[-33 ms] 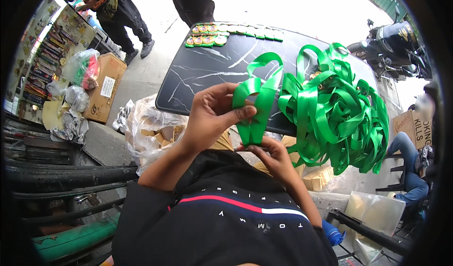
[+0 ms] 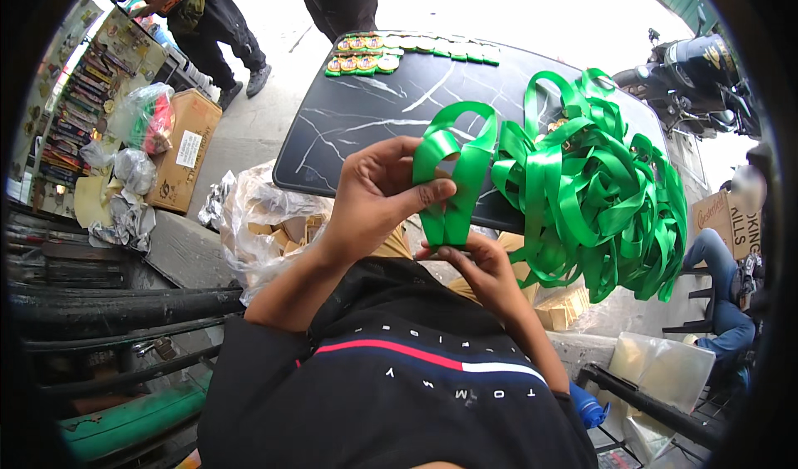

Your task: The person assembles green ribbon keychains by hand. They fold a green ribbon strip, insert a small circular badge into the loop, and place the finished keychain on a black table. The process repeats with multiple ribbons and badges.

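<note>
In front of my chest, a green ribbon (image 2: 467, 190) is folded into an upright loop. My left hand (image 2: 376, 196) pinches its left side between thumb and fingers. Lower down, my right hand (image 2: 482, 271) closes on the ribbon's bottom end, its fingertips partly hidden. To the right, a big heap of shiny green ribbons (image 2: 582, 195) covers that part of the black marbled table (image 2: 374, 120) and hangs over its near edge. A few gold pieces show within the heap. At the table's far edge lie rows of round gold medals (image 2: 363, 63) with green ribbon.
Below the table's near left edge is a clear plastic bag (image 2: 249, 211) with cardboard pieces. A cardboard box (image 2: 184, 153) stands farther left. Beyond the table's right side is a parked motorcycle (image 2: 694, 78). Two people stand beyond the table; another person sits at the right.
The ribbon's top has opened into a rounder, slightly lower loop. My right hand has risen slightly with the bottom end, while my left hand keeps its pinch.
</note>
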A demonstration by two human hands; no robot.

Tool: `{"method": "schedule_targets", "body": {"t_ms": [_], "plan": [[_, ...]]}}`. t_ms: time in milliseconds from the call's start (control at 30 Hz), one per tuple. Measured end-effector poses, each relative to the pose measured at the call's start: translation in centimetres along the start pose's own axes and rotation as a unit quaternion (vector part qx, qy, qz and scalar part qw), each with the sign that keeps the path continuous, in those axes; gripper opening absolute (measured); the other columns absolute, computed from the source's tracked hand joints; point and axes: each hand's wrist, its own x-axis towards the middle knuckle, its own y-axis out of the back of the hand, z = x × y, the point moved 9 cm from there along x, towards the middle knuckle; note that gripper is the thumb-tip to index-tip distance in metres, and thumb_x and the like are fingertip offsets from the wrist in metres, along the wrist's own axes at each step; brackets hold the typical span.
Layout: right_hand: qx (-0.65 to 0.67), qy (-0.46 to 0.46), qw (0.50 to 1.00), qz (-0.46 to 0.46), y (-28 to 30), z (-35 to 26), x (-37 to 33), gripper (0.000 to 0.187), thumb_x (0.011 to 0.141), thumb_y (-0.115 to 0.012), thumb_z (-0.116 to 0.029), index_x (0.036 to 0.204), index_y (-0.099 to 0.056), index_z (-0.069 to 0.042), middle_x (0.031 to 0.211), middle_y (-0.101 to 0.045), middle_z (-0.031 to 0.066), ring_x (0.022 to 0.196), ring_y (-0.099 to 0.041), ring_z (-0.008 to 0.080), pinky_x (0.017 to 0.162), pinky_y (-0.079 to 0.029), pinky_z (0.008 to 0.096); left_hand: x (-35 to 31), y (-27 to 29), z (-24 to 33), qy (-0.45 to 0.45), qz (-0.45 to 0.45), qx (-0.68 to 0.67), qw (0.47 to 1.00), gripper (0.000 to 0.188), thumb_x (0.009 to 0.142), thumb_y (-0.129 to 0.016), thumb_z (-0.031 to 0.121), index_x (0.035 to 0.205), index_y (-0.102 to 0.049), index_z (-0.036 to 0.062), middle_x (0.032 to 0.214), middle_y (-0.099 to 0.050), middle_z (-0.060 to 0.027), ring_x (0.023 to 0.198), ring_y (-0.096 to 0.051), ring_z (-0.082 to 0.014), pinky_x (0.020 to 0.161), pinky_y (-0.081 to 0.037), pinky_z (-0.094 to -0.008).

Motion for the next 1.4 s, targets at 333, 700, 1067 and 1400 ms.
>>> {"method": "schedule_targets", "body": {"t_ms": [333, 700, 1067, 1400], "plan": [[0.186, -0.053, 0.98, -0.036, -1.3, -2.2, 0.4, 0.016, 0.091, -0.062, -0.001, 0.105, -0.064, 0.006, 0.093, -0.072, 0.0153, 0.085, -0.07, 0.019, 0.081, -0.057, 0.0322, -0.2, 6.2, -3.4, 0.196, -0.084, 0.27, 0.939, 0.055, 0.095, -0.052, 0.052, 0.09, -0.062, -0.0016, 0.08, -0.068, -0.0065, 0.065, -0.065, -0.0108, 0.061, -0.054, -0.0225], [-0.053, -0.035, 0.998, 0.011, -1.3, -3.7, 0.6, 0.016, 0.091, -0.063, -0.001, 0.104, -0.067, 0.008, 0.094, -0.072, 0.0124, 0.085, -0.067, 0.0144, 0.082, -0.05, 0.0249, -6.9, -0.6, -5.8, 0.171, -0.111, -0.088, 0.975, 0.035, 0.101, -0.054, 0.035, 0.102, -0.064, 0.0014, 0.084, -0.059, -0.0005, 0.079, -0.053, -0.0077, 0.073, -0.044, -0.0252], [-0.061, -0.121, 0.988, -0.069, -1.7, 6.4, 1.3, 0.023, 0.098, -0.055, -0.009, 0.115, -0.063, 0.005, 0.088, -0.07, 0.0095, 0.079, -0.066, 0.0169, 0.071, -0.055, 0.0281, -6.3, 6.2, 3.4, -0.095, 0.09, -0.05, 0.99, 0.017, 0.092, -0.065, 0.006, 0.105, -0.063, -0.0058, 0.091, -0.07, -0.0107, 0.085, -0.07, -0.0168, 0.077, -0.057, -0.0293], [0.013, 0.029, 0.999, -0.017, -1.1, -1.0, 1.9, 0.029, 0.099, -0.052, -0.016, 0.103, -0.064, 0.01, 0.071, -0.066, 0.0114, 0.057, -0.061, 0.0161, 0.056, -0.047, 0.0254, -4.4, -0.2, 4.4, -0.103, -0.02, 0.038, 0.994, 0.016, 0.094, -0.062, 0.008, 0.103, -0.064, -0.0042, 0.088, -0.069, -0.0098, 0.08, -0.069, -0.0156, 0.071, -0.055, -0.0267]]}}
